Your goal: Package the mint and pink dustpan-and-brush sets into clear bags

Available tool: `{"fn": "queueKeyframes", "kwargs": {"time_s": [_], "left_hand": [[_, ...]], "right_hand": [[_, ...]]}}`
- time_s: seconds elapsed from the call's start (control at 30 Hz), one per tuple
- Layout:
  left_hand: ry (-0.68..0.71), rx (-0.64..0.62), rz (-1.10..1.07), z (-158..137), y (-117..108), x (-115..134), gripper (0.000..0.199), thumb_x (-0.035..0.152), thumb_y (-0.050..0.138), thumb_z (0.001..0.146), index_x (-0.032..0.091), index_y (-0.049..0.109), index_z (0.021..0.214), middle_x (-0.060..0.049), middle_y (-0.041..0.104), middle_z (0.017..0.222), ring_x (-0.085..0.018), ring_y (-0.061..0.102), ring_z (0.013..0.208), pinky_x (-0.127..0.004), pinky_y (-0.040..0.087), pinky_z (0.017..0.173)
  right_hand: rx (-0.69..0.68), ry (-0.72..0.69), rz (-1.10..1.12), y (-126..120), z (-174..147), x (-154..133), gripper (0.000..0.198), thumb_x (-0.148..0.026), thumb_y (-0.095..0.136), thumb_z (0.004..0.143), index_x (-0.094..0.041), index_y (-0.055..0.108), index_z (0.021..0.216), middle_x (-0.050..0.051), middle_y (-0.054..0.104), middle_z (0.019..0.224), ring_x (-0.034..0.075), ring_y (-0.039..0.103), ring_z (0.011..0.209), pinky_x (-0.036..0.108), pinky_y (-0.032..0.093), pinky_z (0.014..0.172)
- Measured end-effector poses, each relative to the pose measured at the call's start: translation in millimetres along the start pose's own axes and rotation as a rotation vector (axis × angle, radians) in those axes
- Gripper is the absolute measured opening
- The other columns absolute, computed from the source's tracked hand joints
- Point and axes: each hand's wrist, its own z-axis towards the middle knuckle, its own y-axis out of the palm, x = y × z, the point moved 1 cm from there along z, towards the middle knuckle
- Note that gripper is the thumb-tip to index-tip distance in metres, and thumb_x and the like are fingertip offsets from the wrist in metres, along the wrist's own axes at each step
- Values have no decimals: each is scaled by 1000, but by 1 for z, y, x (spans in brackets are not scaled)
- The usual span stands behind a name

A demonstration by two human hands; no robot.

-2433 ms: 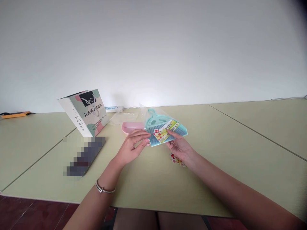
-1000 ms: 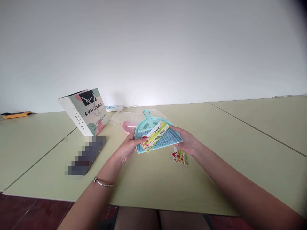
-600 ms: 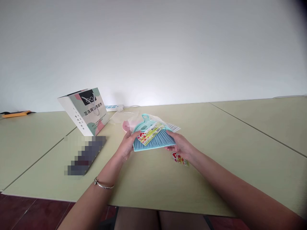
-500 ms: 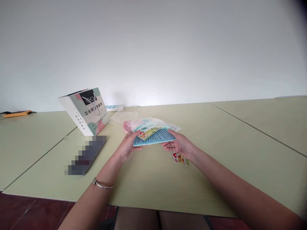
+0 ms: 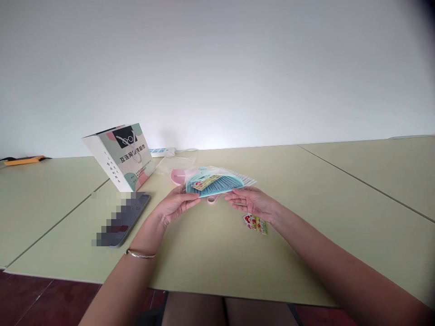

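Observation:
A teal mini dustpan and brush set (image 5: 220, 184), with pale bristles facing me, is held tilted between my hands. Clear plastic and a yellow-and-red label lie over its left part. My left hand (image 5: 175, 204) pinches its front left edge between thumb and fingers. At the front right edge, my right hand (image 5: 254, 203) grips with its fingertips. Behind and beneath it lies a pink dustpan and brush set (image 5: 177, 176), partly hidden; its pink looped handle end (image 5: 212, 199) pokes out below. A loose printed label card (image 5: 255, 224) rests on the table below my right hand.
A printed paper bag (image 5: 132, 158) with rope handles stands back left, and a dark phone (image 5: 125, 222), partly pixelated, lies before it. A clear plastic bag (image 5: 175, 164) and a white power strip (image 5: 163, 152) sit near the wall. An orange object (image 5: 24, 160) is far left.
The teal set has tilted flatter and shifted slightly away and left, uncovering the pink handle end. My left hand has slid down to its lower corner; my right fingers have shifted along its edge.

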Motion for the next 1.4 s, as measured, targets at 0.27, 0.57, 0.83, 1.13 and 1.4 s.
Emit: {"fn": "queueKeyframes", "kwargs": {"time_s": [0.27,0.57,0.83,1.13,1.4], "left_hand": [[70,320,54,13,-1,-13,12,19,70,70,11,62,69,-4,66,59,-7,59,47,-12,45,41],[54,404,-41,13,-5,-9,18,20,68,73,10,60,60,-1,59,48,-3,50,36,-10,40,36],[74,173,19,5,-2,-1,18,21,70,71,13,57,61,1,60,50,-2,48,35,-11,39,37],[465,-124,288,-11,4,5,88,43,74,64,34,24,137,-9,50,131,-19,65,90,-34,51,80],[785,-200,855,-9,0,-1,96,33,77,63,35,21,141,-6,13,153,-31,19,138,-41,40,101]], "right_hand": [[160,-5,-74,14,-4,5,36,-26,57,79,-18,50,44,-3,46,31,6,38,30,17,34,37],[108,-241,-157,-5,0,2,67,-36,70,70,-35,40,129,1,61,119,13,66,84,28,54,74],[133,-654,-570,-6,-9,-6,47,-21,70,67,-31,59,112,-1,57,122,21,50,117,33,43,94],[328,-997,-581,-10,-13,-11,14,-28,68,70,-28,71,84,0,70,88,19,64,87,35,49,82],[331,-1193,-728,-16,-11,-12,13,-31,62,77,-27,70,87,1,73,87,18,68,78,30,54,66]]}}
